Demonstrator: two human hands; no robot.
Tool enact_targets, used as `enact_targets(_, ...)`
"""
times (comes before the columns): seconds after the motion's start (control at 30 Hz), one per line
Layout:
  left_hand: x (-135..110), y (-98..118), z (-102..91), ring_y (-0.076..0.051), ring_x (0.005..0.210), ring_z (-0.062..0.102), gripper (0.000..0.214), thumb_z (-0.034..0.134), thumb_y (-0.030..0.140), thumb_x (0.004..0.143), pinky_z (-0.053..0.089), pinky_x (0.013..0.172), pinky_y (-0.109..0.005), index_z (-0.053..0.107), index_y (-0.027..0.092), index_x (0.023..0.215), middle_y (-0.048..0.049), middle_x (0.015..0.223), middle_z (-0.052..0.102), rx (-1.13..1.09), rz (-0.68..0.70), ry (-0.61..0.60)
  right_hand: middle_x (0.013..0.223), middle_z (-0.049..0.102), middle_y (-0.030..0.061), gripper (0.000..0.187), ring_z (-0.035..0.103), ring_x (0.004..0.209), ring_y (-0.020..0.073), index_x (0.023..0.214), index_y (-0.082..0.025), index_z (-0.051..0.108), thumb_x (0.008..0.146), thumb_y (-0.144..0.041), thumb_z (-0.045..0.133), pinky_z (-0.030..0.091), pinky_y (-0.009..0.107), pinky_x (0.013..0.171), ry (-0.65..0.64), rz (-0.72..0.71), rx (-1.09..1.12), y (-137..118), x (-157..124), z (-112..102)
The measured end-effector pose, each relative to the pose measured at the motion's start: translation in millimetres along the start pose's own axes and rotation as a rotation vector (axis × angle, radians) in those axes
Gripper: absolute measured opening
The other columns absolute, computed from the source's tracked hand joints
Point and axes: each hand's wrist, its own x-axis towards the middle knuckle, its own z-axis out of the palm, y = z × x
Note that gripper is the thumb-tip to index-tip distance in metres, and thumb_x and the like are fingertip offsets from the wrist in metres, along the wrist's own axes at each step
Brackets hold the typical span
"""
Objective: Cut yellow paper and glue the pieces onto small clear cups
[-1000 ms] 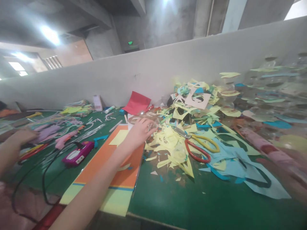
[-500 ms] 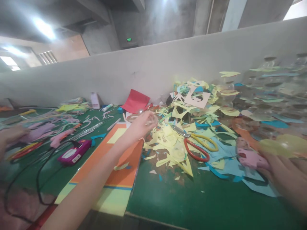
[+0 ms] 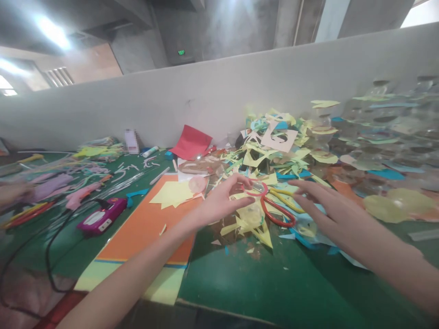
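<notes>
My left hand (image 3: 228,196) pinches a small, clear round piece with a red rim (image 3: 258,187) between thumb and fingers, above the paper scraps. To its right, my right hand (image 3: 322,208) has its fingers stretched forward and apart, with nothing held. Between the hands lie scissors with one red and one yellow handle loop (image 3: 279,214), their blades hidden behind the left hand and scraps. Below the right fingers sits a clear plastic piece (image 3: 306,226) on blue paper. Left of my left hand, yellow paper (image 3: 171,193) lies on an orange sheet (image 3: 151,233).
A heap of cut paper scraps (image 3: 274,151) rises by the wall. Stacked clear bottle-like pieces with paper discs (image 3: 391,132) crowd the right. At left are a pink glue gun (image 3: 80,194), a purple power strip (image 3: 103,217) with a black cable, and another person's hand (image 3: 13,194).
My right hand has let go of the pink glue gun and come toward the middle. My left hand has moved right and nearer, with the red-rimmed piece in it. Yellow paper on the orange sheet looks shifted.
</notes>
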Motion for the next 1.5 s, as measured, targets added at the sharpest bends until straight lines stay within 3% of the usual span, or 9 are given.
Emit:
enact_targets(0.07,-1.4,-0.4,1.8,-0.023,0.118,0.057,0.026,0.066,0.039,0.086,0.044,0.104,-0.042,0.057,0.025,0.105,-0.0054,0.125,0.062,0.021,-0.002,-0.003,0.122,0.068,0.0058,0.048,0.063,0.109,0.0287,0.127,-0.031,0.060,0.095,-0.058,0.037,0.049,0.041,0.089,-0.112,-0.011,0.101,-20.6,21.0,11.3)
enact_targets(0.17,-2.8,-1.0,2.9,-0.022,0.119,0.057,0.026,0.067,0.037,0.086,0.044,0.104,-0.041,0.058,0.025,0.107,-0.0048,0.125,0.063,0.025,-0.010,-0.012,0.114,0.072,0.0034,0.040,0.065,0.102,0.0233,0.115,-0.028,0.065,0.097,-0.050,0.037,0.049,0.033,0.085,-0.196,-0.042,0.255,-35.8,38.7,25.4)
enact_targets(0.33,-3.2,-0.5,4.6,-0.022,0.115,0.058,0.029,0.069,0.039,0.083,0.046,0.099,-0.039,0.060,0.026,0.107,-0.0030,0.120,0.065,0.082,-0.046,-0.032,0.090,0.071,0.0029,0.034,0.063,0.080,0.0190,0.100,-0.022,0.067,0.095,-0.043,0.041,0.045,0.028,0.070,-0.154,-0.022,0.345,-38.8,42.9,39.0)
enact_targets(0.5,-2.5,-2.6,4.8,-0.022,0.113,0.060,0.031,0.069,0.043,0.082,0.048,0.097,-0.038,0.061,0.025,0.107,-0.0027,0.118,0.064,0.094,-0.061,-0.017,0.082,0.069,0.0020,0.034,0.056,0.064,0.0162,0.099,-0.021,0.068,0.092,-0.043,0.043,0.039,0.027,0.058,-0.144,0.016,0.365,-41.9,42.5,42.4)
enact_targets(0.77,-1.7,-8.5,4.6,-0.021,0.115,0.060,0.028,0.069,0.040,0.082,0.047,0.097,-0.037,0.061,0.025,0.104,-0.0024,0.118,0.065,0.084,-0.062,-0.040,0.084,0.069,0.0025,0.031,0.058,0.072,0.0176,0.097,-0.021,0.069,0.090,-0.038,0.044,0.042,0.028,0.066,-0.135,-0.017,0.361,-39.7,43.4,46.1)
enact_targets(0.97,-2.1,-10.9,6.3,-0.020,0.112,0.059,0.028,0.070,0.039,0.082,0.047,0.095,-0.034,0.061,0.025,0.104,-0.0013,0.115,0.065,0.112,-0.091,-0.055,0.078,0.069,0.0010,0.030,0.052,0.057,0.0145,0.098,-0.020,0.069,0.090,-0.035,0.044,0.039,0.027,0.058,-0.189,0.044,0.315,-40.6,42.9,46.5)
enact_targets(1.23,-5.4,-11.7,3.6,-0.022,0.113,0.057,0.032,0.068,0.040,0.083,0.047,0.096,-0.035,0.059,0.024,0.108,-0.0028,0.115,0.062,0.123,-0.054,-0.096,0.079,0.068,-0.0001,0.025,0.055,0.065,0.0148,0.098,-0.020,0.067,0.087,-0.028,0.046,0.039,0.026,0.062,-0.219,0.057,0.348,-39.2,43.5,49.3)
enact_targets(1.37,-8.8,-13.5,6.8,-0.025,0.118,0.054,0.046,0.071,0.043,0.080,0.045,0.099,-0.040,0.054,0.025,0.119,-0.0060,0.124,0.058,0.135,-0.019,-0.135,0.072,0.063,-0.0015,0.025,0.049,0.058,0.0137,0.098,-0.020,0.067,0.088,-0.031,0.047,0.036,0.026,0.057,-0.211,0.062,0.346,-38.7,42.6,49.0)
enact_targets(1.5,-11.9,-21.1,14.3,-0.027,0.125,0.049,0.079,0.072,0.047,0.079,0.049,0.092,-0.038,0.031,0.029,0.143,-0.0109,0.143,0.042,0.111,-0.024,-0.153,0.066,0.058,-0.0026,0.028,0.043,0.052,0.0129,0.102,-0.021,0.068,0.088,-0.033,0.047,0.032,0.026,0.052,-0.208,0.070,0.356,-38.0,40.8,47.3)
